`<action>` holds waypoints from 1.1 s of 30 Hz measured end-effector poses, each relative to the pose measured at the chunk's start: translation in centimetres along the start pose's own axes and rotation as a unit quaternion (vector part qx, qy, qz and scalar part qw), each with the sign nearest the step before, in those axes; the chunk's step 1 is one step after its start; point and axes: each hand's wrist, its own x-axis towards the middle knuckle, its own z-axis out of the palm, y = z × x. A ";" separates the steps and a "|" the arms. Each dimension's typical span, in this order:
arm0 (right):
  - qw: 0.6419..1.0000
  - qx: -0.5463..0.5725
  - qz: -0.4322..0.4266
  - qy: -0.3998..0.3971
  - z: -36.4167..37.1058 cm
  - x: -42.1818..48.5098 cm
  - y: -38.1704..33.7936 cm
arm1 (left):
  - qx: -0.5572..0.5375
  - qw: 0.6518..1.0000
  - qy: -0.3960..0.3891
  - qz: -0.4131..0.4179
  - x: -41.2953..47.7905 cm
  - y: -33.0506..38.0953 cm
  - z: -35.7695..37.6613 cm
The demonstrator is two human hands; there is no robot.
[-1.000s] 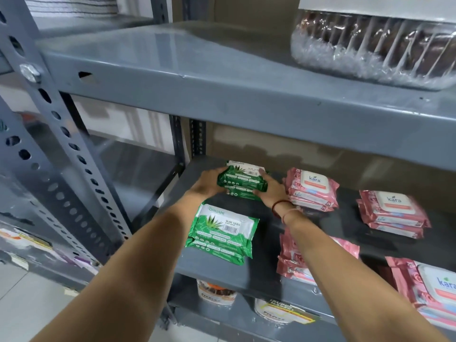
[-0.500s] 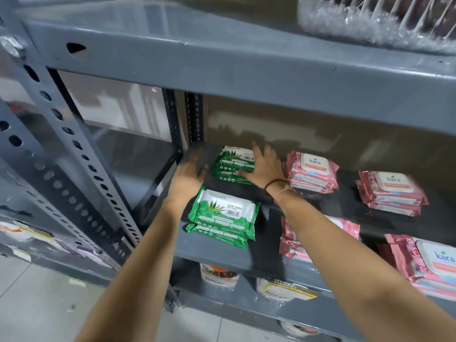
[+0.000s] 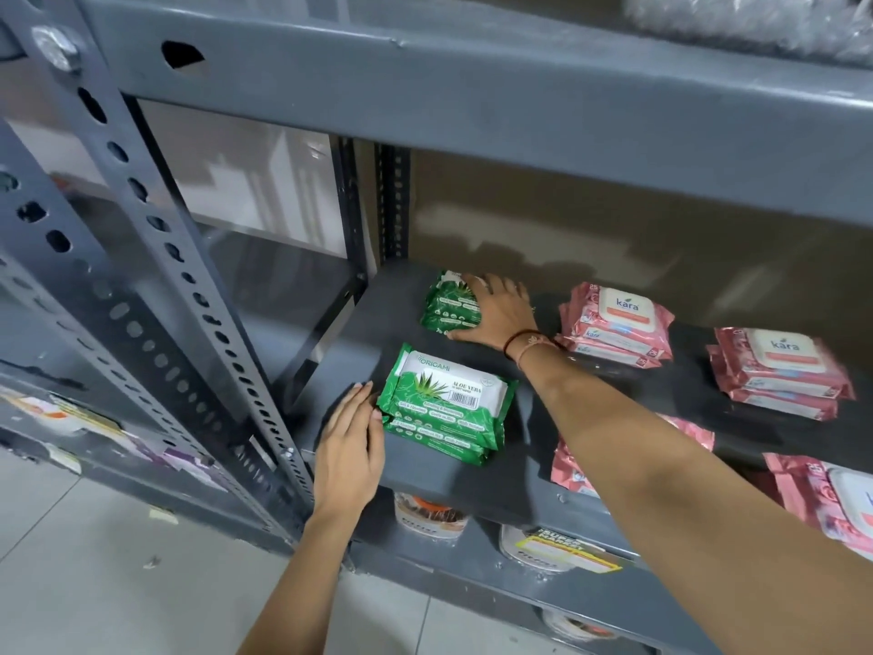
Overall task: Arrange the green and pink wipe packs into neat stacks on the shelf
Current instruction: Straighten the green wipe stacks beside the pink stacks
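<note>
The rear stack of green plastic wipe packs (image 3: pixel 451 307) was pressed flat under the right hand (image 3: pixel 498 314); the front green stack (image 3: pixel 446 406) was nudged by the flat, empty left hand (image 3: pixel 352 446) (squaring needed next, seemingly).

Two stacks of packs are set at the shelf's (image 3: pixel 359 333) left end: the front stack (image 3: pixel 449 408) near the front edge, the rear stack (image 3: pixel 446 304) behind it, toward the back. To their right, a third stack (image 3: pixel 619 326) and a fourth (image 3: pixel 779 375) are set in a row along the back. Two more stacks (image 3: pixel 571 470) (image 3: pixel 831 498) are placed before these at the front edge, and jars (image 3: pixel 430 517) are kept on the shelf below.
</note>
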 end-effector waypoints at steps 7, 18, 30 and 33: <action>0.999 -0.007 0.000 -0.034 -0.6 0.2 0.0 | 0.026 1.000 -0.008 0.004 0.1 -0.1 0.1; 0.983 0.173 -0.039 -0.052 -3.9 -10.8 -6.4 | 0.032 0.999 -0.037 0.006 0.0 -0.1 -0.2; 0.998 0.045 -0.034 -0.016 -1.1 -14.8 -8.4 | 0.208 0.966 -0.121 0.092 -3.8 -1.3 -1.5; 0.999 0.040 -0.024 0.013 -0.6 -14.8 -8.7 | 0.211 0.965 -0.125 0.089 -3.8 -1.5 -1.5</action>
